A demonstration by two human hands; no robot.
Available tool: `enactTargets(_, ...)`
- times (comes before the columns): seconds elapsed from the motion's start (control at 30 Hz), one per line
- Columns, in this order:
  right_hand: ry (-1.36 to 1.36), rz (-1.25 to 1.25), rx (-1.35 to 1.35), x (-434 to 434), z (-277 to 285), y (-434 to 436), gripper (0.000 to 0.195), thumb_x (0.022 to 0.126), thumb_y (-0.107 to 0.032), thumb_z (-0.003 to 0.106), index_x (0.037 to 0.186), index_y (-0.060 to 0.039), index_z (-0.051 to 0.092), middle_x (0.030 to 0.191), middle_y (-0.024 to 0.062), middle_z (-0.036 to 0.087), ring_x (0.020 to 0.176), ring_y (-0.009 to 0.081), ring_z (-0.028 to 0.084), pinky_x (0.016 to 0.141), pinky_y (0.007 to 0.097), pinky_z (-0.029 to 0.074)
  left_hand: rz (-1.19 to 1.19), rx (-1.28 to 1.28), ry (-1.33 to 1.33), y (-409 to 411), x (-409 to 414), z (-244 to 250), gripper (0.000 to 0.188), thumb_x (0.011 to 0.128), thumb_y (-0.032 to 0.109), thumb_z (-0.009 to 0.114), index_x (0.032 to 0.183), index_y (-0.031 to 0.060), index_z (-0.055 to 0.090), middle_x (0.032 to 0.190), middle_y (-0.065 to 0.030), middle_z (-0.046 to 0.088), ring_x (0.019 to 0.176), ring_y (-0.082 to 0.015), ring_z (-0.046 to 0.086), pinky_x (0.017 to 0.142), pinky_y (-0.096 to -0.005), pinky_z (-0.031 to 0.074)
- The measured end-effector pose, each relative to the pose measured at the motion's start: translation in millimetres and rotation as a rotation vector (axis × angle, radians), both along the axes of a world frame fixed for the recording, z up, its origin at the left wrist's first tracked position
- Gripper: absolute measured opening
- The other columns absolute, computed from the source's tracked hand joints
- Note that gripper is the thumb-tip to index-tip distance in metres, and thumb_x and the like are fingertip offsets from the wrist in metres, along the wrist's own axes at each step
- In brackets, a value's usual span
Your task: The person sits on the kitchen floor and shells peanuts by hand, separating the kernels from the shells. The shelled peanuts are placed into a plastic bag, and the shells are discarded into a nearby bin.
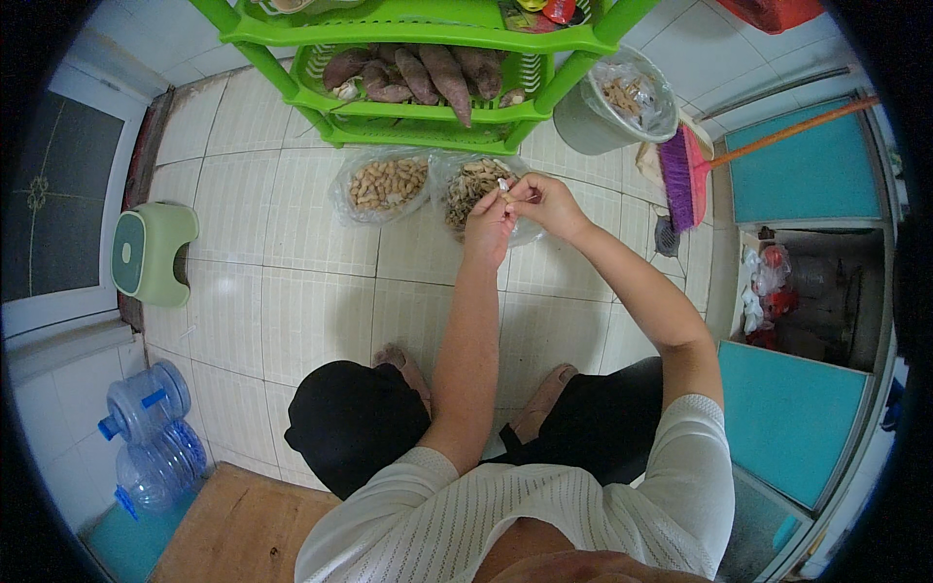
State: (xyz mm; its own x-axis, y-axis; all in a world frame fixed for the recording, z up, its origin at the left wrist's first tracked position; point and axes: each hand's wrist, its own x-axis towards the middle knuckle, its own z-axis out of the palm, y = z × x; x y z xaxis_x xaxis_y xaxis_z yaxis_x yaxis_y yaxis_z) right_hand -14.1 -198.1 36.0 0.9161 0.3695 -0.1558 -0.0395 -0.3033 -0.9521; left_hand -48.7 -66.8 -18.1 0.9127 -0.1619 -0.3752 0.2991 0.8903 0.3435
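Note:
My left hand (490, 229) and my right hand (548, 204) meet above a clear plastic bag (528, 235) on the floor. Between their fingertips is a small pale piece, perhaps a peanut or part of its shell (508, 197); a whitish bit shows just above it. The bag under my hands holds a heap of brownish, shell-like pieces (466, 191), partly hidden by my hands. Just left of it, a second clear plastic bag holds unshelled peanuts (388, 182).
A green plastic rack (419, 109) with sweet potatoes (415, 73) stands beyond the bags. Right of it are a lined waste bin (583, 116) and a pink broom (700, 175). A green step stool (157, 255) stands left; large water bottles (157, 466) lie lower left.

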Motion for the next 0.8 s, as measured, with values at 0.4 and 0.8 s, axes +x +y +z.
enactTargets(0.4,-0.016,-0.172,-0.071,19.0,-47.4,-18.2,0.030,0.077,-0.013,0.075,0.100,-0.0021,0.060,0.088,0.0069,0.066,0.080,0.0159,0.062,0.073,0.0278,0.050,0.065,-0.223,0.107,3.4,5.3,-16.3,0.032,0.093,0.013,0.053,0.120,-0.0048,0.054,0.097,-0.0060,0.060,0.087,-0.0140,0.056,0.079,-0.0245,0.048)
enactTargets(0.8,-0.344,-0.076,-0.711,12.5,-55.2,-14.9,0.047,0.071,-0.022,0.072,0.115,-0.0146,0.060,0.135,0.0190,0.044,0.125,0.0385,0.039,0.103,0.0476,0.033,0.144,-0.714,-0.164,24.7,2.6,14.0,0.043,0.097,0.020,0.043,0.134,-0.0017,0.043,0.142,-0.0142,0.042,0.135,-0.0343,0.033,0.114,-0.0483,0.026)
